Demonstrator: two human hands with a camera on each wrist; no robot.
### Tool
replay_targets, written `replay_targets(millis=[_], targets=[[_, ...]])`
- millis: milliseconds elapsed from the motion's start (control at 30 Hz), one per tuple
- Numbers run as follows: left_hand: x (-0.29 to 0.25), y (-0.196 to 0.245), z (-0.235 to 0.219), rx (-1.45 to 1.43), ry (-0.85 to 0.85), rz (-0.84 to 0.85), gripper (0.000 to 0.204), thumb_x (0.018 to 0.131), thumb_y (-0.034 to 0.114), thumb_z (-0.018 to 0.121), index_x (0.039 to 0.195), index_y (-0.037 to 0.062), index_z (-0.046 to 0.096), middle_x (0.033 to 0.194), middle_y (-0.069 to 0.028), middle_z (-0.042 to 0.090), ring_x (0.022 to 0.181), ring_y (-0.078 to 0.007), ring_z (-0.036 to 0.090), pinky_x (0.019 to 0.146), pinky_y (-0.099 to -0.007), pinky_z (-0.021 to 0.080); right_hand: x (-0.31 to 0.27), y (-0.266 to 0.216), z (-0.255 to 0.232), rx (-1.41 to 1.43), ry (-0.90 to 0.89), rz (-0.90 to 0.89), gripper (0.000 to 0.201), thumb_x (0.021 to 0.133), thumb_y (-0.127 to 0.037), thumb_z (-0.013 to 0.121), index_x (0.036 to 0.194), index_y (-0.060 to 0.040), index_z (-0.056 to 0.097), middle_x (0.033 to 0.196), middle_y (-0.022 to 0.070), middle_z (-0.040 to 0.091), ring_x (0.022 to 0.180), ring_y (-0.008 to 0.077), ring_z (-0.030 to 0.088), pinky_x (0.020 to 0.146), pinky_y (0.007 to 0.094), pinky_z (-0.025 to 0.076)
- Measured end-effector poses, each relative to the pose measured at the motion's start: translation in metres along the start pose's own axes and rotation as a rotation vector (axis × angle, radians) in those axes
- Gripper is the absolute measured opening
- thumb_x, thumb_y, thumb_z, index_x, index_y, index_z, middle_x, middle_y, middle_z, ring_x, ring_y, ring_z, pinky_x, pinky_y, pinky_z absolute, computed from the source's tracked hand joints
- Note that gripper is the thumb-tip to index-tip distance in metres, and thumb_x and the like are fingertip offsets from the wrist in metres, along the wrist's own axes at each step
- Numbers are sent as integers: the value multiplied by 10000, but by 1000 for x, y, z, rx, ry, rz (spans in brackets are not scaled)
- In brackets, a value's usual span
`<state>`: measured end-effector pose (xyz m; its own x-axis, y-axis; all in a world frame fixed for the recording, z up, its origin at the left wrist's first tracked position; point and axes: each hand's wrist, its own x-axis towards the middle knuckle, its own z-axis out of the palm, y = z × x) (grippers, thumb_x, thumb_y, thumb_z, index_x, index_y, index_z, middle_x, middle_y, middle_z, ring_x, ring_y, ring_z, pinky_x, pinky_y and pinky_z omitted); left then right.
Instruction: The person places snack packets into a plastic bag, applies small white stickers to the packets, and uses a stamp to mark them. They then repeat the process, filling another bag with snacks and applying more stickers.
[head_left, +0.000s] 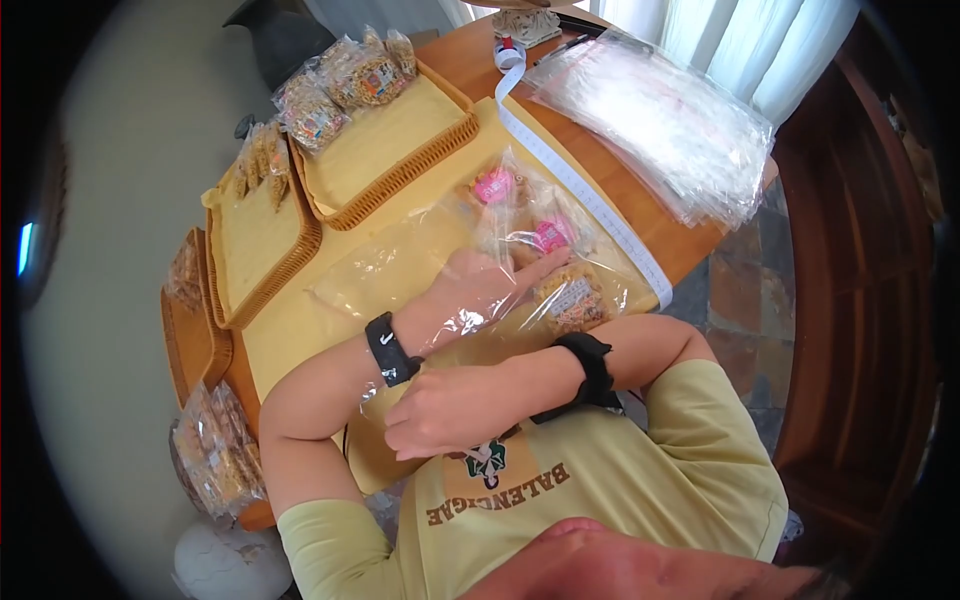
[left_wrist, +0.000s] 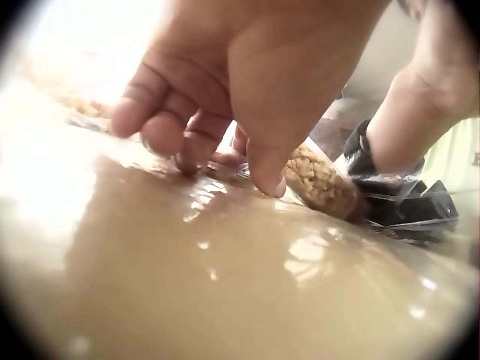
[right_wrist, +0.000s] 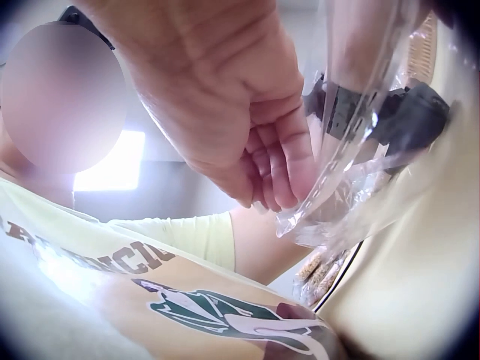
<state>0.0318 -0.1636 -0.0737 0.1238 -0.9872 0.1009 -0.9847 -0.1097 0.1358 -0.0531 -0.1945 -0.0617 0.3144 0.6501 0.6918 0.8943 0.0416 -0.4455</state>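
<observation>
Bag [head_left: 372, 268] draped over left hand [head_left: 475, 292], packs [head_left: 553, 235] by its fingertips.
Left fingers are spread loosely, apparently inside the bag, so the film is lifted around them; no firm grip is shown. Right hand [head_left: 445, 410] is curled near the bag's rim, nearer the body than the left fingers; whether the rim is pinched cannot be told. Beyond the left fingertips, the packs are bordered by the tape [head_left: 600, 207]; slack film is seen behind the knuckles.

The bag [head_left: 385, 262] is clear, glossy, crinkled plastic. The table [head_left: 650, 180] is smooth wood with a slight sheen, the basket [head_left: 408, 165] rough and woven, the shirt [head_left: 600, 460] matt cloth.
</observation>
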Motion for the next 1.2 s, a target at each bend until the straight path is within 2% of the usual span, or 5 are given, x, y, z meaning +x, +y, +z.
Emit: replay_targets(millis=[267, 467, 567, 967, 1200], targets=[[-14, -12, 3, 268, -62, -165, 519, 769, 164, 555, 1268, 193, 417, 595, -43, 557, 477, -209, 567, 407, -328, 425, 1, -2, -10, -69, 26, 80, 189, 826, -202, 534, 734, -44, 483, 649, 83, 453, 575, 222, 518, 494, 325, 424], [-23, -13, -27, -29, 140, -127, 484, 748, 109, 557, 1216, 201, 476, 1035, -89, 586, 804, -221, 617, 615, -336, 501, -18, -36, -39, -307, -46, 214, 487, 754, -248, 603, 1190, -94, 450, 1044, 101, 481, 935, 238, 519, 715, 334, 471], [-26, -18, -26, 70, 32, 192, 573, 698, 88, 586, 1239, 240, 475, 1372, -89, 335, 1210, -296, 385, 939, -402, 388, -37, -40, -41, -487, -170, 263, 530, 734, -214, 585, 1229, -97, 438, 1155, 123, 430, 1050, 278, 453, 853, 380, 420], [1, -10, -11, -25, -23, 364, 581, 775, 219, 527, 1329, 179, 355, 1372, -114, 320, 1262, -250, 323, 1064, -372, 242, -61, -12, -5, -837, -38, 101, 121, 627, -146, 555, 709, -57, 553, 714, 23, 457, 717, 162, 453, 634, 278, 369], [10, -4, 12, 194, 79, 329, 593, 769, 226, 588, 1288, 40, 370, 1337, -139, 377, 1244, -263, 359, 1033, -408, 286, -57, -10, -7, -705, 34, 9, 126, 626, -143, 545, 706, -47, 527, 712, 29, 414, 673, 163, 441, 619, 268, 376]])
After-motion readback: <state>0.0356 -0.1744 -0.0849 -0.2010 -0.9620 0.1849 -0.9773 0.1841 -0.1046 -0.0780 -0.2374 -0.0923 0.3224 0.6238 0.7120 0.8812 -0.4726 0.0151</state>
